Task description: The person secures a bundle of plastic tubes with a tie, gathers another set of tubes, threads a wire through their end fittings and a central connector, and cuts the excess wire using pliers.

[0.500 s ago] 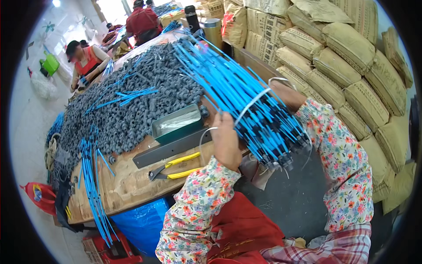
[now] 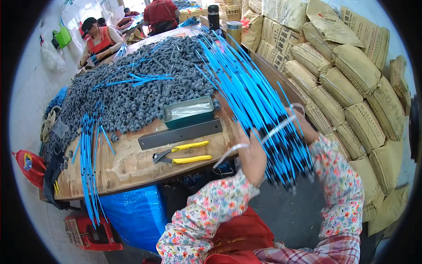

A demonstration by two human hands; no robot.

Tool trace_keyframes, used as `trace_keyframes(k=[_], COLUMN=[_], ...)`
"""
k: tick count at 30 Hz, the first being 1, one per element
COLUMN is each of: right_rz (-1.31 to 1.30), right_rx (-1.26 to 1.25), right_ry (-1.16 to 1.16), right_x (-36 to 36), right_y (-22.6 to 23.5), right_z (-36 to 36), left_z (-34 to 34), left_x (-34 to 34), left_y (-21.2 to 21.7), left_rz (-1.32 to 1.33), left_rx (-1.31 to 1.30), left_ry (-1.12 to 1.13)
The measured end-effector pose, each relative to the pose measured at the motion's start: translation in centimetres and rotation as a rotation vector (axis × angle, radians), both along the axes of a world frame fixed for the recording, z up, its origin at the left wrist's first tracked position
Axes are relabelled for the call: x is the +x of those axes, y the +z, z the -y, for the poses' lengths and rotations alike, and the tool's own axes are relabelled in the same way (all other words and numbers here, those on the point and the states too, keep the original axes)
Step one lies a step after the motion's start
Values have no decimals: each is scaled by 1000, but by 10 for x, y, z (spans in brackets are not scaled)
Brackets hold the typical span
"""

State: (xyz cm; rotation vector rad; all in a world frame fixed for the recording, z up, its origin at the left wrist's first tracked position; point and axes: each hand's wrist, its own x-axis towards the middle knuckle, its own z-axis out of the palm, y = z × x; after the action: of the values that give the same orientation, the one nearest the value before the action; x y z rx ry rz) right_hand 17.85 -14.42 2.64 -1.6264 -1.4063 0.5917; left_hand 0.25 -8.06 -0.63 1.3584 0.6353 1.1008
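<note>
A thick bundle of thin blue tubes with black ends leans over the table's right edge. Its far part rests by the tabletop while the black ends hang out over the floor. Around its lower part runs a white plastic strap, with a loose tail sticking out at the left. My left hand is closed against the bundle's left side, near the strap. On the other side my right hand grips the bundle, its fingers partly hidden behind the tubes.
Yellow-handled cutters, a grey metal bar and a green tray of clear strips lie on the table. A heap of grey fittings fills the back. Filled sacks stack at right. Another person works at far left.
My hands and the bundle have come lower and a little right in the view, and the bundle stands steeper. The whole view has shifted too. Both hands stay on the bundle.
</note>
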Motion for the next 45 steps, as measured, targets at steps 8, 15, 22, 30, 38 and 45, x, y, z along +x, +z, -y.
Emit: trace_keyframes(k=[8, 15, 22, 30, 38, 45], right_rz=[-751, -1070, -415, -1200, -1161, -63], right_rx=[131, 202, 223, 48, 15, 83], right_ry=[-251, -269, -132, -302, -397, -282], right_x=[-84, -144, -153, -178, -169, -145], right_y=[-79, -109, -117, -94, -121, -57], right_z=[107, 104, 81, 78, 87, 130], left_z=[77, 63, 32, 1, 23, 64], left_x=[-86, -118, -119, -131, -121, -103], left_y=[-11, -41, -66, -81, -61, -25], left_rz=[-13, 165, 37, -42, 92, -43], left_rx=[34, -272, -416, -538, -1100, -28], left_ry=[-186, -164, -26, -263, -254, -440])
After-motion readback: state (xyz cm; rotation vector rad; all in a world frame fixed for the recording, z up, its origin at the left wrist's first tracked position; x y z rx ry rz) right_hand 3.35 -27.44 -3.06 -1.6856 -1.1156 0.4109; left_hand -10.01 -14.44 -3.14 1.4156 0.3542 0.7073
